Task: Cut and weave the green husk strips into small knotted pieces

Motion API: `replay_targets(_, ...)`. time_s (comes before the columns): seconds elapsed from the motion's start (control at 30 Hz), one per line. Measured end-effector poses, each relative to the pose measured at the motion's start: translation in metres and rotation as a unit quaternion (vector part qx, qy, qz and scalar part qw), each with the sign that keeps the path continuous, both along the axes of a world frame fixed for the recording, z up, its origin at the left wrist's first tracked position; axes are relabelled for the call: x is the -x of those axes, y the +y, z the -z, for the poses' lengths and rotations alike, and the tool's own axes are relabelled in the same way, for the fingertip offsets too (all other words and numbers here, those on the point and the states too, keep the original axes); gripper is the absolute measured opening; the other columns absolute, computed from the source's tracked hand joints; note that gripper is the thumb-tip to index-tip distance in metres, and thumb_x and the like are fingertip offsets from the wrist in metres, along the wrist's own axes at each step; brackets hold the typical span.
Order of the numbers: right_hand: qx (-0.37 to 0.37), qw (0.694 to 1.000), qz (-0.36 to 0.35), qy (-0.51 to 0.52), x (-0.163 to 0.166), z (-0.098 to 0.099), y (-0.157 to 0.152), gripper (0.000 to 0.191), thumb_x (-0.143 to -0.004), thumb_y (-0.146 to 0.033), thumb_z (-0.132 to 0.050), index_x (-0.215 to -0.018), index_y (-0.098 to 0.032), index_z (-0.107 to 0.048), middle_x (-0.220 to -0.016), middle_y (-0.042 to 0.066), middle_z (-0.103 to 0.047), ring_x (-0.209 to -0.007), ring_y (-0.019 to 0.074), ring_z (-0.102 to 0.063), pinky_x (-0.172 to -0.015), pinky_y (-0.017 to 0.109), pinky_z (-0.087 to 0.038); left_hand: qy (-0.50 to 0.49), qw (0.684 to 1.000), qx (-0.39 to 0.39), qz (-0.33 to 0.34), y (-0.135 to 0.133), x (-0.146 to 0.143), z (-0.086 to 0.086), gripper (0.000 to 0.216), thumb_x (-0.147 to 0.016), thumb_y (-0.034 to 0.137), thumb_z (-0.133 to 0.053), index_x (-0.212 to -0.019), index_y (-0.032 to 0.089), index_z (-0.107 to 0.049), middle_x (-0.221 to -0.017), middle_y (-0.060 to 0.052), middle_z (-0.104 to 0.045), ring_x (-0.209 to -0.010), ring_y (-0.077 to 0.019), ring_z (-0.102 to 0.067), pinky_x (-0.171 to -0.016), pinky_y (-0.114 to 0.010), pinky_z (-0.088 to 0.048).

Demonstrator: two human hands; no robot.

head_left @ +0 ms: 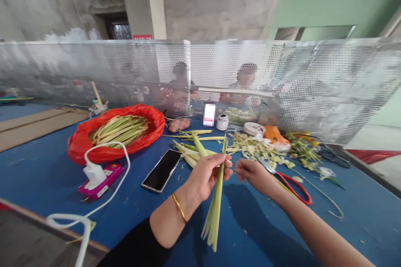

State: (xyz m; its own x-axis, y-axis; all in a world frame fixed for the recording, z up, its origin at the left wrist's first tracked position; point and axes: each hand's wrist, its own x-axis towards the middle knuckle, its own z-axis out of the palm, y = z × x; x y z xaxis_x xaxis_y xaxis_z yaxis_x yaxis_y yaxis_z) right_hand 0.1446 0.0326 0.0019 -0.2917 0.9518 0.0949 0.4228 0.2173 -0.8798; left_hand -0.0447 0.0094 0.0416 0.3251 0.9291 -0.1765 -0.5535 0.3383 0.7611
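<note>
My left hand [205, 175], with a gold bangle on the wrist, is closed around a bundle of pale green leaf strips [215, 212]. The strips fan out downward toward me, and one pointed tip rises above my fingers. Just to the right, my right hand [250, 174] has its fingers curled together, apart from the bundle; whatever it may pinch is too small to make out. Behind my left hand lie more broad green leaves [188, 154]. Red-handled scissors [296, 187] rest beside my right forearm, partly hidden by it.
A red plastic bag [75, 146] holds long leaf strips. Also on the blue table [131, 217] are a phone [162, 171], a purple power strip [105, 181] with a white cord, leaf scraps [250, 144] and a tape roll [254, 128]. People sit behind the perforated metal screen [216, 62].
</note>
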Motion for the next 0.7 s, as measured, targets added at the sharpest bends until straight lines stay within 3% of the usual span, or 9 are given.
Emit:
replay_targets(0.07,-0.015,0.999,0.018,-0.042,-0.031,0.002,-0.013,0.018,-0.078,-0.028,-0.064,-0.062,-0.022,-0.062,-0.055,-0.001,-0.06,-0.057,0.0178,-0.055,-0.065,0.033,-0.044,0.049,0.999,0.003,0.0,0.0,-0.014,0.004,0.019,-0.074,0.026,-0.074,-0.082,0.009,-0.07,-0.067,-0.004,-0.066,-0.058,-0.0124,-0.064,-0.054,-0.021,-0.049)
replay_targets(0.13,-0.062,0.993,0.058,-0.079,-0.049,0.002,-0.02,0.012,-0.076,-0.029,-0.064,-0.065,-0.023,-0.066,-0.072,0.003,-0.067,-0.068,0.0217,-0.059,-0.071,0.036,-0.042,0.082,0.997,0.01,0.004,0.0,-0.03,0.006,0.019,-0.075,0.027,-0.073,-0.083,0.01,-0.07,-0.07,-0.004,-0.067,-0.061,-0.0135,-0.066,-0.057,-0.022,-0.051)
replay_targets(0.2,-0.144,0.976,0.126,-0.104,-0.055,-0.003,-0.024,0.012,-0.077,-0.032,-0.062,-0.074,-0.024,-0.07,-0.091,0.007,-0.068,-0.083,0.0258,-0.06,-0.08,0.038,-0.041,0.107,0.994,0.013,0.018,-0.001,-0.045,0.008,0.019,-0.076,0.027,-0.071,-0.084,0.01,-0.071,-0.071,-0.004,-0.067,-0.061,-0.0132,-0.066,-0.058,-0.023,-0.051)
replay_targets(0.27,-0.176,0.968,0.172,-0.051,-0.052,-0.009,-0.027,0.019,-0.082,-0.038,-0.058,-0.079,-0.024,-0.072,-0.09,0.008,-0.069,-0.09,0.0268,-0.06,-0.084,0.039,-0.041,0.128,0.991,0.009,0.036,-0.002,-0.056,0.011,0.02,-0.076,0.028,-0.071,-0.084,0.01,-0.071,-0.071,-0.004,-0.066,-0.059,-0.0122,-0.064,-0.058,-0.023,-0.051)
replay_targets(0.37,-0.071,0.973,0.169,0.142,-0.042,-0.018,-0.033,0.027,-0.078,-0.048,-0.065,-0.077,-0.022,-0.071,-0.081,0.005,-0.069,-0.082,0.0244,-0.062,-0.078,0.036,-0.045,0.143,0.988,-0.006,0.052,-0.005,-0.066,0.017,0.022,-0.075,0.031,-0.073,-0.083,0.011,-0.071,-0.068,-0.002,-0.064,-0.054,-0.0104,-0.06,-0.055,-0.022,-0.049)
replay_targets(0.47,0.048,0.957,0.093,0.272,-0.031,-0.02,-0.039,0.03,-0.072,-0.046,-0.072,-0.078,-0.018,-0.068,-0.065,0.002,-0.064,-0.066,0.0184,-0.059,-0.068,0.033,-0.046,0.147,0.986,-0.024,0.072,-0.006,-0.069,0.022,0.025,-0.073,0.035,-0.074,-0.074,0.011,-0.069,-0.064,-0.001,-0.061,-0.049,-0.0088,-0.056,-0.049,-0.02,-0.045)
replay_targets(0.6,0.108,0.93,0.042,0.349,-0.023,-0.015,-0.044,0.028,-0.073,-0.042,-0.072,-0.072,-0.015,-0.066,-0.056,0.0,-0.058,-0.055,0.0137,-0.054,-0.059,0.029,-0.044,0.146,0.985,-0.002,0.096,-0.008,-0.068,0.026,0.029,-0.071,0.037,-0.076,-0.068,0.011,-0.065,-0.062,0.0,-0.06,-0.045,-0.0072,-0.054,-0.046,-0.019,-0.042)
replay_targets(0.7,0.124,0.921,0.057,0.365,-0.022,-0.012,-0.045,0.028,-0.073,-0.041,-0.072,-0.067,-0.015,-0.065,-0.055,-0.001,-0.056,-0.052,0.0132,-0.053,-0.056,0.029,-0.044,0.126,0.986,0.012,0.104,-0.01,-0.066,0.026,0.025,-0.075,0.036,-0.073,-0.074,0.012,-0.067,-0.068,-0.002,-0.063,-0.048,-0.0079,-0.056,-0.05,-0.02,-0.046)
